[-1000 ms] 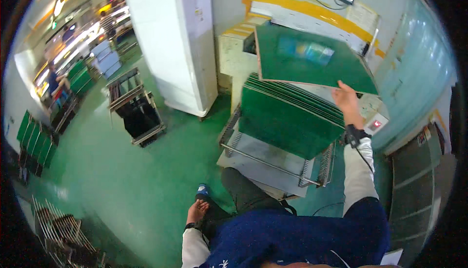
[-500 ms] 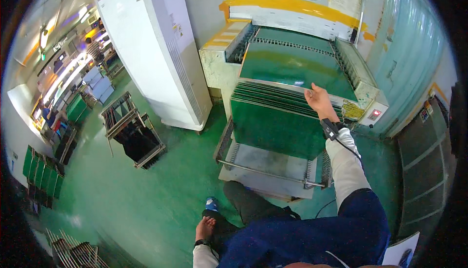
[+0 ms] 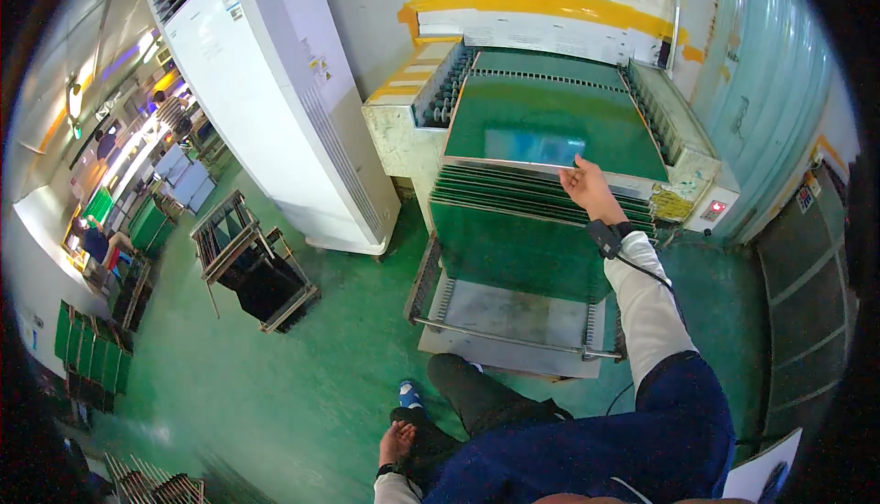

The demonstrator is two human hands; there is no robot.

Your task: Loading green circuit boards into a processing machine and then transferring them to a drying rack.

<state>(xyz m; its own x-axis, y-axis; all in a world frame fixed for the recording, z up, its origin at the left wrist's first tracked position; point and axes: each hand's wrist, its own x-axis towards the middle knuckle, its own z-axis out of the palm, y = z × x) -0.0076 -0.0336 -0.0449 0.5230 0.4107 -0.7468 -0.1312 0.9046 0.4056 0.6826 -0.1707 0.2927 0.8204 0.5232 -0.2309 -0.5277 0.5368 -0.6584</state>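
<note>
- Our right hand point(image 3: 588, 191) is curling at a green panel point(image 3: 555, 121), grip unclear to us.
- Our left hand point(image 3: 397, 443) is hanging half-open.
- The panel is lying at the near edge of a machine point(image 3: 401, 135).
- Boards point(image 3: 513, 249) are standing in a rack point(image 3: 422, 279).

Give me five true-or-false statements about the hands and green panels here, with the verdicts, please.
1. A glossy green rectangular panel lies flat on the cream, boxy roller machine. True.
2. The bare left hand is lifting a panel. False: the bare left hand is low, by the dark-trousered leg, with no panel in it.
3. The grey slotted metal rack holds several green panels on edge. True.
4. A tall white air conditioner stands right of the machine. False: the tall white air conditioner stands left of it.
5. The bare right hand is at the flat panel's near edge. True, though firm contact is unclear.
</note>
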